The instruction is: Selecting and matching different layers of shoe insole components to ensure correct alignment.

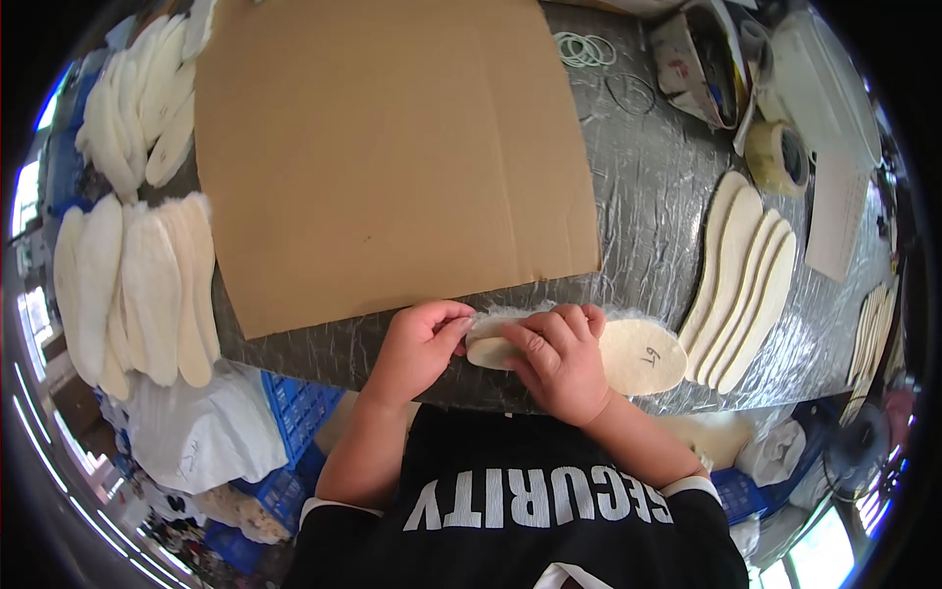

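Note:
A cream insole (638, 355) with a fuzzy far edge lies lengthwise at the table's near edge, a handwritten mark on its wide right end. My right hand (561, 361) is closed over its middle, the fingers bent round it. At the narrow left end, my left hand (424, 346) pinches the fluffy edge between thumb and fingers. The part of the insole under my right hand is hidden. Close by on the right, several cream insoles (743, 294) lie fanned in an overlapping row.
A large brown cardboard sheet (392, 157) covers the table's middle. Fleecy insoles (147, 285) are piled at the left. Toward the far right are pale rubber bands (586, 50), a tape roll (777, 158) and an open bag (695, 69). Blue crates (299, 412) stand below the left edge.

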The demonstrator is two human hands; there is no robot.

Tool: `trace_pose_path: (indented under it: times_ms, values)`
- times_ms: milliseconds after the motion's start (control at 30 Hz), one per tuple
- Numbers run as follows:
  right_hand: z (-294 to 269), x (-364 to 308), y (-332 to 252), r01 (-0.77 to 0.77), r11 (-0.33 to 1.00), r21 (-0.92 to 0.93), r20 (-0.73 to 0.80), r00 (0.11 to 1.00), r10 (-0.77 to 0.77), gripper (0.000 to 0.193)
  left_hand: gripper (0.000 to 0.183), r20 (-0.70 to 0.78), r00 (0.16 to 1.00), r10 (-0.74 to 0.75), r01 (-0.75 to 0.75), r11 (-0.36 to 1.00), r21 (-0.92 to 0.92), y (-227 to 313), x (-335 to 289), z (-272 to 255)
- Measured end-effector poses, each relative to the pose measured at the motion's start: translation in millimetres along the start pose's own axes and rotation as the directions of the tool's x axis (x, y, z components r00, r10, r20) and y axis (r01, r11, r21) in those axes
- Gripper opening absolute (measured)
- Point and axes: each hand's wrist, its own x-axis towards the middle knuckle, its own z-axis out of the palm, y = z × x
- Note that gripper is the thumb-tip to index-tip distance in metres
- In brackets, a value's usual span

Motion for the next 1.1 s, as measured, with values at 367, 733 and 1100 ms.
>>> trace_pose_path:
  times_ms: [367,733,1100]
  values:
    - [-12.5,15.5,5.6,-0.142,0.948,0.286,0.122,0.986,0.110,0.014,0.012,0.073,0.986,0.148,-0.124,0.956,-0.266,-19.7,-1.2,3.6]
    - [-12.7,14.2,4.3,-0.202,0.915,0.351,0.102,0.979,0.177,0.010,0.012,0.083,0.987,0.139,-0.123,0.976,-0.179,-5.2,-7.3,2.4]
    - [-14.5,13.9,4.3,-0.261,0.889,0.377,0.118,0.965,0.234,0.010,0.013,0.128,0.988,0.090,-0.054,0.962,-0.267,-6.4,-6.8,5.6]
